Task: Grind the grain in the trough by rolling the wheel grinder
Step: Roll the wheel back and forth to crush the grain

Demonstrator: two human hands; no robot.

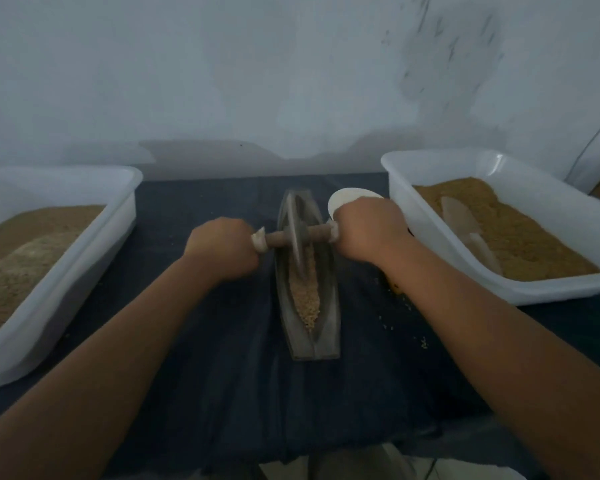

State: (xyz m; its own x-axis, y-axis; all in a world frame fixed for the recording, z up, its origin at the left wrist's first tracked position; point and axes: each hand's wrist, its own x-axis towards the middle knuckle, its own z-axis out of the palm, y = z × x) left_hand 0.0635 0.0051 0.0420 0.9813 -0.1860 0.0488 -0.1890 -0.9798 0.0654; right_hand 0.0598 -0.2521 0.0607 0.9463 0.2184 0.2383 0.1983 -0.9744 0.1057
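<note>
Looks like a small hand-processing workroom, plain and makeshift rather than a kitchen. Bare pale wall (222, 81) behind, scuffed with dark marks at upper right. Low work surface draped in a dark blue cloth (222, 393). Two big white plastic tubs (430, 168) either side, heaped with brownish meal, a flat scoop (465, 226) lying in the right one. Boat-shaped trough (326, 317) of grain (307, 299) in the centre, wheel grinder (295, 233) standing in it. Loose kernels scattered across the cloth. Dim, bluish light throughout.
</note>
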